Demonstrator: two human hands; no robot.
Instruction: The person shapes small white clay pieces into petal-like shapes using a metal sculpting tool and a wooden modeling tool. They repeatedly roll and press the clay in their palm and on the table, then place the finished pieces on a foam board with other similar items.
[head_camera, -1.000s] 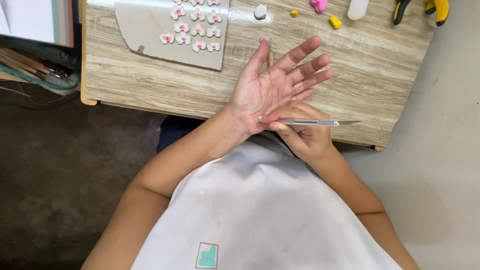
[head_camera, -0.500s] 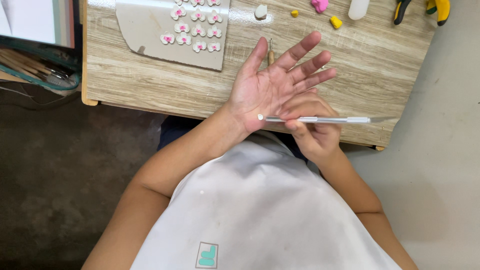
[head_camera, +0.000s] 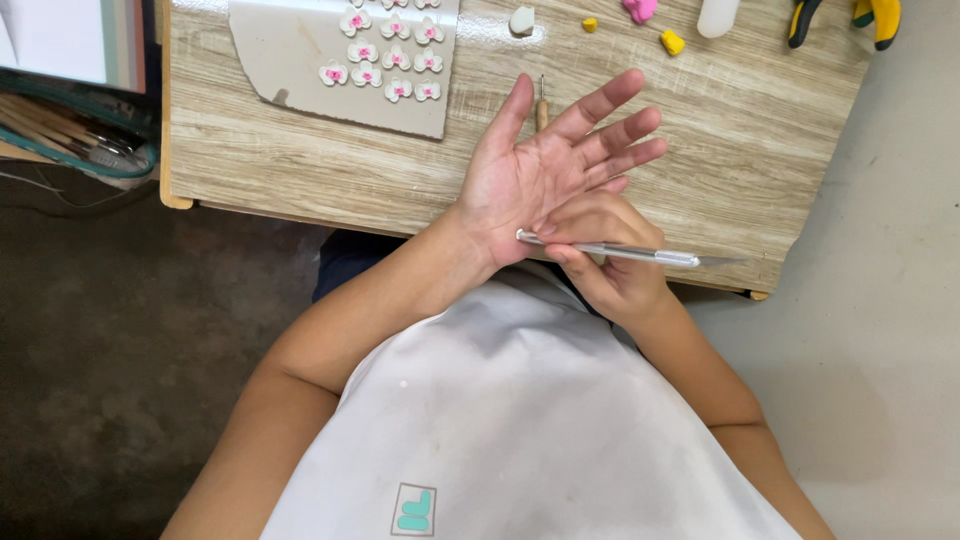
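My left hand (head_camera: 545, 165) lies palm up with its fingers spread over the wooden table (head_camera: 700, 150). My right hand (head_camera: 605, 255) is curled around a slim silver modelling tool (head_camera: 640, 254), held level, with its blunt end touching the heel of my left palm. A thin wooden-handled needle tool (head_camera: 541, 103) lies on the table just behind my left hand. A grey sheet (head_camera: 300, 75) at the back left carries several small white flowers with pink centres (head_camera: 385, 55).
Small lumps of clay sit along the far edge: a white one (head_camera: 522, 20), two yellow bits (head_camera: 673, 42), a pink one (head_camera: 640, 9). Yellow-and-black pliers (head_camera: 840, 15) lie at the far right. A tray with sticks (head_camera: 70, 140) stands left of the table.
The silver tool has slid to the right in my right hand, so more of it sticks out past the hand. My left hand stays open, palm up.
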